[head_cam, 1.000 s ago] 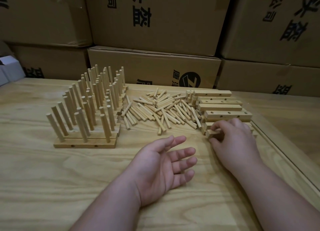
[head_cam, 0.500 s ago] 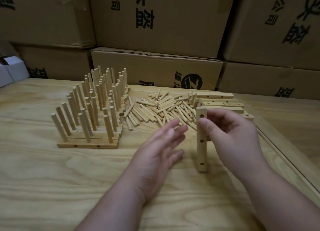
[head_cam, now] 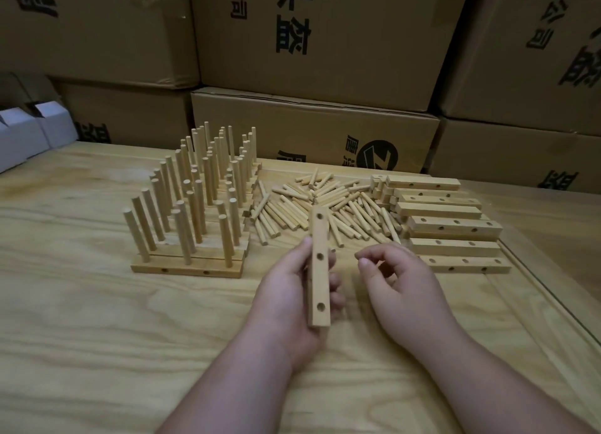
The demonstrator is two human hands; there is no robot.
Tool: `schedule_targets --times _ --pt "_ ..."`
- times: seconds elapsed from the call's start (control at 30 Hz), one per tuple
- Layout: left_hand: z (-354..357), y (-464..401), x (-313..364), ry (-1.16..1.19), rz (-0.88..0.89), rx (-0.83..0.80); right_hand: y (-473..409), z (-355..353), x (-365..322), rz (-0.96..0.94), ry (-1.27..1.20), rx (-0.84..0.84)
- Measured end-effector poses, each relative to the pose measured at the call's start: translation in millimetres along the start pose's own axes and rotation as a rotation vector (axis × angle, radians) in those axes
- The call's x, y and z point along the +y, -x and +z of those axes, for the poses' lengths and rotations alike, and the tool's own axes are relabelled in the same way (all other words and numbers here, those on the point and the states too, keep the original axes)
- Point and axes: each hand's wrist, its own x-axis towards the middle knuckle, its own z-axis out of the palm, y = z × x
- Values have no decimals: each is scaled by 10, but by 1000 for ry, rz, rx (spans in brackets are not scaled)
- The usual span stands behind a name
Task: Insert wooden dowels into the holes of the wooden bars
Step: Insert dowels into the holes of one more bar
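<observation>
The left hand (head_cam: 289, 290) grips a three-hole wooden bar (head_cam: 319, 267), long axis toward twelve o'clock, while the empty, loosely curled right hand (head_cam: 395, 280) sits nearer the loose dowels (head_cam: 328, 206) at twelve o'clock.

Stacked brown cardboard boxes (head_cam: 312, 43) with black print, small white boxes (head_cam: 29, 134), wooden table (head_cam: 81, 336)
</observation>
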Motion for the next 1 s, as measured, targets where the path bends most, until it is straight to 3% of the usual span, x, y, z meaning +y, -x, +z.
schedule_targets --times 0.17,0.33,0.57,0.73,0.87,1.0 --pt "-1 11 76 216 18 37 -248 245 -6 -21 310 -33" --pt "-17 10 84 264 9 19 -542 527 -132 159 659 7" --pt "-54 -5 80 278 43 35 -675 657 -189 242 757 -51" --pt "-48 -7 105 267 75 53 -587 556 -277 339 813 -240" --pt "-34 -5 108 254 109 60 -201 274 -286 179 627 -225" --pt "-25 25 94 206 112 11 154 -7 -312 204 -37 -194"
